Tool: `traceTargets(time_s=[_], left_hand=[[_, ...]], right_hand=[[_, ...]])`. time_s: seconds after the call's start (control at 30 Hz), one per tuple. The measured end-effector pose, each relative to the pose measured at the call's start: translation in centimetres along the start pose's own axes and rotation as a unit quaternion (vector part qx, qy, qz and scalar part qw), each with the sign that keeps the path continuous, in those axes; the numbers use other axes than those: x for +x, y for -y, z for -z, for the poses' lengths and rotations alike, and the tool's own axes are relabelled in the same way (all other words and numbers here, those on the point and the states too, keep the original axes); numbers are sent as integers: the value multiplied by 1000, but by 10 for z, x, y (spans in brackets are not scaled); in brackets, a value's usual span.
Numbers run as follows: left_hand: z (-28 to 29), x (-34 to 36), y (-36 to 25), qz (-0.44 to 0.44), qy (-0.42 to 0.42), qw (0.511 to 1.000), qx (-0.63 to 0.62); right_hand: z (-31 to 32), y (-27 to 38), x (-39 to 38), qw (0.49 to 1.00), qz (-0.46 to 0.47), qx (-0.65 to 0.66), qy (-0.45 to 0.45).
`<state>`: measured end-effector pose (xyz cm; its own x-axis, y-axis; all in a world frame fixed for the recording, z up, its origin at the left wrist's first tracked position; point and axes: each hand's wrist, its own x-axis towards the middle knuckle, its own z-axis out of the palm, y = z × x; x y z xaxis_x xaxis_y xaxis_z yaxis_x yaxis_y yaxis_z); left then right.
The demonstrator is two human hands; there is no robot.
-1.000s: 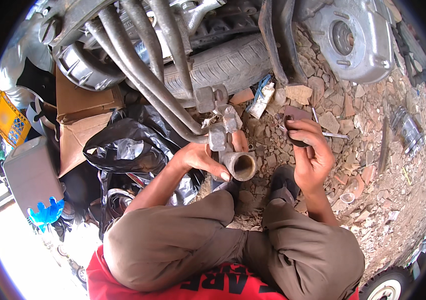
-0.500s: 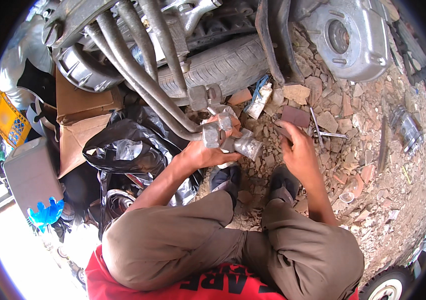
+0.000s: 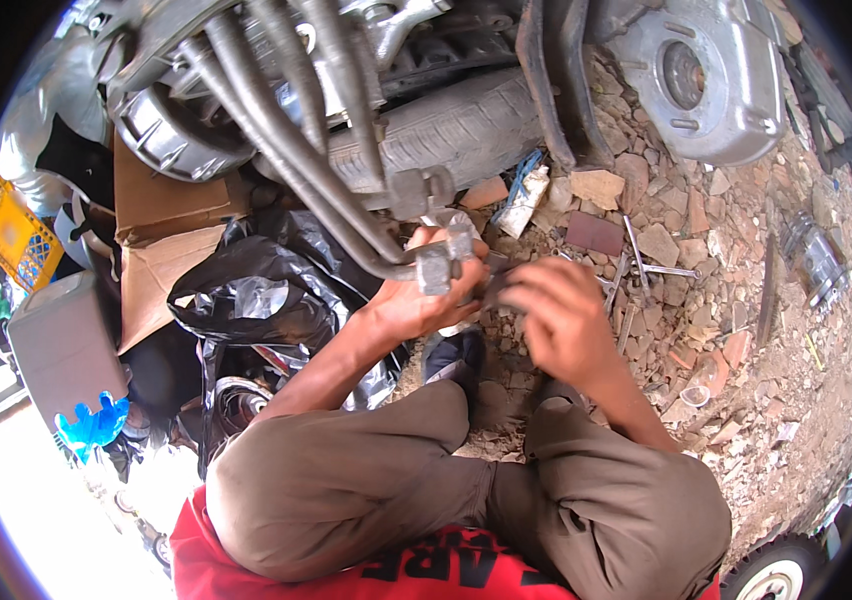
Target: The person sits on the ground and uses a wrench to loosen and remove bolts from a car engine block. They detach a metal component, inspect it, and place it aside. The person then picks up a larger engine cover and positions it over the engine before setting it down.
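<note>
A grey metal exhaust manifold point(image 3: 316, 180) with several long curved tubes reaches down from the upper left. Its lower outlet end point(image 3: 434, 270) is wrapped by the fingers of my left hand point(image 3: 411, 300). My right hand point(image 3: 566, 315) is close against that end, its fingers bent and blurred by motion. Pinched in them is a small dark piece point(image 3: 498, 287) that looks like folded sandpaper. A flat reddish-brown sheet of sandpaper point(image 3: 594, 233) lies on the rubble beyond my right hand.
Metal wrenches point(image 3: 646, 262) lie right of my right hand. A tyre point(image 3: 436, 125) and a metal housing point(image 3: 696, 80) stand at the back. Black plastic bags point(image 3: 246, 290) and a cardboard box point(image 3: 161, 240) are at the left. A clear jar point(image 3: 814, 260) lies far right.
My right hand has moved left from over the stones to the pipe's end. The manifold's outlet end has turned and shifted slightly right in my left hand.
</note>
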<state>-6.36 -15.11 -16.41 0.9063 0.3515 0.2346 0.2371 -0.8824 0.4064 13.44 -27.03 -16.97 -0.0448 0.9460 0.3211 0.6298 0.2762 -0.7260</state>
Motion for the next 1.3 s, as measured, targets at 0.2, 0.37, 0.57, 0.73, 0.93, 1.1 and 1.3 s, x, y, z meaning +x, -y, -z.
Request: traceTargets(time_s=[0.2,0.37,0.57,0.73,0.93,1.1,1.3], left_hand=[[-3,-8,-2,-10,-9,1000,-21],[-13,-24,2,-20,-6,995,-94],[-13,-28,-2,-6,-41,991,-126],[-20,-24,3,-35,-38,991,-126],[-18,-19,-2,56,-25,982,-176],[-45,-19,-11,231,-28,936,-264],[-53,-4,4,303,15,919,-253]], right_hand=[[21,-13,12,987,-20,158,-37],[9,-17,9,970,-154,165,89],[19,-15,1,882,-228,409,-50],[6,-7,-5,952,-147,267,-7],[-14,-64,-35,970,-243,-6,0],[-21,-80,-55,954,-174,-244,12],[10,-80,-31,960,-259,-8,-108]])
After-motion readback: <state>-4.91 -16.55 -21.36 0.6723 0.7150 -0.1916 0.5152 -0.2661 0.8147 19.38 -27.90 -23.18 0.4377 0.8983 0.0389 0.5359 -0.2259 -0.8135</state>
